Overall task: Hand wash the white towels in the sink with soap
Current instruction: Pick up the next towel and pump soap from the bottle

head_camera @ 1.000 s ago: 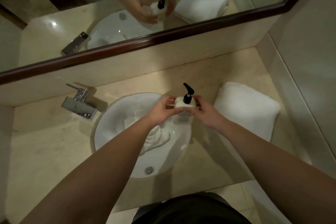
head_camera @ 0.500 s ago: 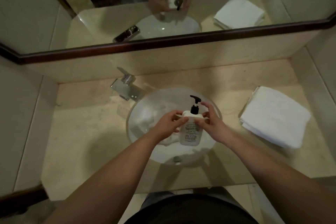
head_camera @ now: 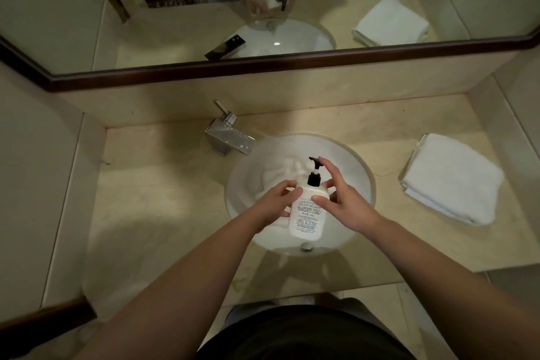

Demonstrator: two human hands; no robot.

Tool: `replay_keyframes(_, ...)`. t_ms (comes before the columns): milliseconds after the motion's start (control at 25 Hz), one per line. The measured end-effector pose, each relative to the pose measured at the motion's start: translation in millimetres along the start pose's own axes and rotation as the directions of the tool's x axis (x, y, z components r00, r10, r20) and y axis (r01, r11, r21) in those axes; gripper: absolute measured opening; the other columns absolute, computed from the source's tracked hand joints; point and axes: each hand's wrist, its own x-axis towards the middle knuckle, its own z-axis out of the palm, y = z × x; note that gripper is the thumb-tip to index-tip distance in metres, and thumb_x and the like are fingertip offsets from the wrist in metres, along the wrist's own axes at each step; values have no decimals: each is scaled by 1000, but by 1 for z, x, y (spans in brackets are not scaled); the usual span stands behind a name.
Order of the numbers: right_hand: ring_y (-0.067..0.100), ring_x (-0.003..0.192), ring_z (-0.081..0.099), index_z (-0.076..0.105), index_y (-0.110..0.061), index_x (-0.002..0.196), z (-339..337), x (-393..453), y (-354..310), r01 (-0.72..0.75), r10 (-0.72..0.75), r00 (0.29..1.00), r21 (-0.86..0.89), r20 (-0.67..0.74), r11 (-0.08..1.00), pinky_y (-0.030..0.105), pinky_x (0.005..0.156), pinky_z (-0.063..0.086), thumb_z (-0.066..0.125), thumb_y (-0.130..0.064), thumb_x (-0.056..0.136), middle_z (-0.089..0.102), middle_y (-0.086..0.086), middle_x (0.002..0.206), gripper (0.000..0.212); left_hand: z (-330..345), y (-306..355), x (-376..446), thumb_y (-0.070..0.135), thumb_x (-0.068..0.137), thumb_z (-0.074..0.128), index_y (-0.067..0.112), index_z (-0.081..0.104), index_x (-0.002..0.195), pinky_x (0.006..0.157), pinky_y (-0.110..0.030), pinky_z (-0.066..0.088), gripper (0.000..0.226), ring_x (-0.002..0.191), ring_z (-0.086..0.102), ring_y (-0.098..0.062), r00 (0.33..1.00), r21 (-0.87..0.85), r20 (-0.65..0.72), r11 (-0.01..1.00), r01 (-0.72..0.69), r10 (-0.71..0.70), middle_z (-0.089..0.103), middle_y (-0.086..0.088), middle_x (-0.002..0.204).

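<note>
A white soap bottle point(head_camera: 305, 215) with a black pump point(head_camera: 315, 168) is held over the round white sink point(head_camera: 355, 165). My left hand point(head_camera: 276, 202) grips the bottle's left side. My right hand point(head_camera: 340, 199) holds the bottle's right shoulder with thumb and lower fingers, its index finger raised to the pump head. A wet, crumpled white towel point(head_camera: 280, 175) lies in the basin under the bottle, partly hidden by my hands. Folded white towels point(head_camera: 453, 178) sit stacked on the counter to the right.
A chrome faucet point(head_camera: 229, 137) stands at the sink's back left. The beige stone counter point(head_camera: 152, 202) runs left and right of the basin. A dark-framed mirror point(head_camera: 263, 67) lines the back wall. The overflow hole point(head_camera: 306, 247) sits at the sink's front.
The camera view swung so the sink sits more centrally. My right hand shifted up, its index finger now lifted to the pump head. The left hand keeps its hold.
</note>
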Motion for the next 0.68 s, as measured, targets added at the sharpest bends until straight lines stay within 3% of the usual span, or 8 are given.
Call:
replay_keyframes(120,19,70,66,11,-71,136,2,1,-8,19,-18,1000,36,-12,999,19,68,52,68,-26,92,56,3,103,85,-5,4,-4,37,103,51,22,50,129,85,-30,52,30,100,61,-14,1000,-22,11,1000,-8,8,65,-8,118)
replay_keyframes(320,23,75,67,21,-70,132,2,8,-16,23,-22,999,18,-32,1000,29,73,57,70,-24,91,58,8,100,79,-9,6,-6,38,103,51,23,49,130,84,-29,53,31,97,62,-10,1000,-73,-4,997,5,-5,64,1,110)
replay_keyframes(480,19,70,64,25,-67,134,7,15,-22,30,-29,998,26,-50,999,18,65,51,67,-21,92,59,6,95,75,-13,7,-7,36,104,49,22,49,132,77,-25,54,31,97,63,-12,1000,-103,-22,995,-4,1,65,0,110)
replay_keyframes(680,14,68,63,29,-66,133,10,15,-24,32,-30,998,38,-49,999,17,64,51,66,-21,93,60,4,94,71,-15,6,-8,35,104,49,21,49,133,79,-27,55,32,97,63,-13,1000,-104,-31,995,1,-4,66,-1,111)
